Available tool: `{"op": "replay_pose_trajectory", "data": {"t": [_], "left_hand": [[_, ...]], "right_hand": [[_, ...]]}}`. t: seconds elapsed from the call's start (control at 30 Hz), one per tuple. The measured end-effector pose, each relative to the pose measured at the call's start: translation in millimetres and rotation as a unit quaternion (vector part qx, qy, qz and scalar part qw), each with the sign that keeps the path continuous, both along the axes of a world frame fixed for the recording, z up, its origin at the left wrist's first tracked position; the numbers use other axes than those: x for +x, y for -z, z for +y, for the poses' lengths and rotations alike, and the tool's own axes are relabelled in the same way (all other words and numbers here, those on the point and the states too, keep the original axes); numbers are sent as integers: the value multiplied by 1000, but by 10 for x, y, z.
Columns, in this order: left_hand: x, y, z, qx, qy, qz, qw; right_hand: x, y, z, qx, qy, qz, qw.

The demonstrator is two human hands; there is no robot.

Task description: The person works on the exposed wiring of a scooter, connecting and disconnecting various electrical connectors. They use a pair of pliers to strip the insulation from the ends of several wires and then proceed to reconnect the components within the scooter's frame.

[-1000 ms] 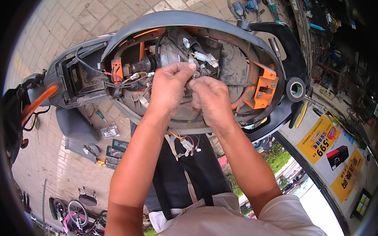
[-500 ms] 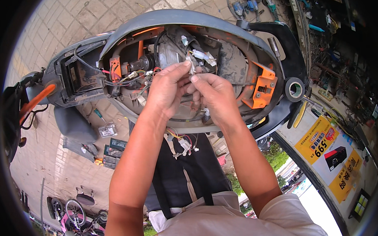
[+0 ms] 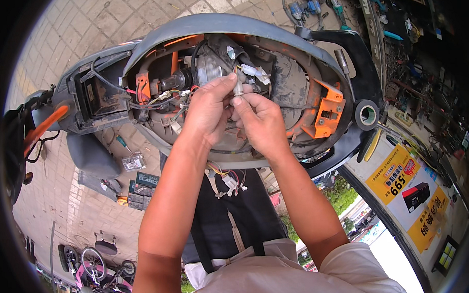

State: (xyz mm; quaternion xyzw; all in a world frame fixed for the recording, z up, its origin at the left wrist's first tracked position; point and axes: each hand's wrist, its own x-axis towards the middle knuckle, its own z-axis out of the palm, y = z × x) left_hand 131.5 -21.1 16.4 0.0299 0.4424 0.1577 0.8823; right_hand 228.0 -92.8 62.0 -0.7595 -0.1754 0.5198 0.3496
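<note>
Above the open body of a scooter [image 3: 189,25], my two hands meet over a white plastic wire connector [image 3: 238,88]. My left hand [image 3: 208,110] is closed, its thumb and fingers pinching the connector's upper part. From the other side, my right hand [image 3: 263,120] grips the lower end between thumb and fingertips. Just beyond them lies another white connector [image 3: 253,71] on loose wires, beside a finned grey metal box [image 3: 209,68]. Coloured wires with small plugs [image 3: 165,95] lie left of my left hand. Some of my fingers are hidden behind the connector.
An orange bracket [image 3: 328,109] and a tape roll [image 3: 366,114] are to the right. More wires with white plugs [image 3: 229,183] hang over the near rim. A screwdriver [image 3: 123,143] lies on the paving at left; tools and cables crowd the far right.
My right hand has shifted a little left, closer to my left hand. More of the white connector now shows between my fingers. My left hand has barely moved.
</note>
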Motion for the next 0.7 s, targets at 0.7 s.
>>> {"op": "replay_pose_trajectory", "data": {"t": [0.7], "left_hand": [[-76,92,-8,12,-7,-46,999]], "right_hand": [[118,-22,-91,-10,104,148,984]]}}
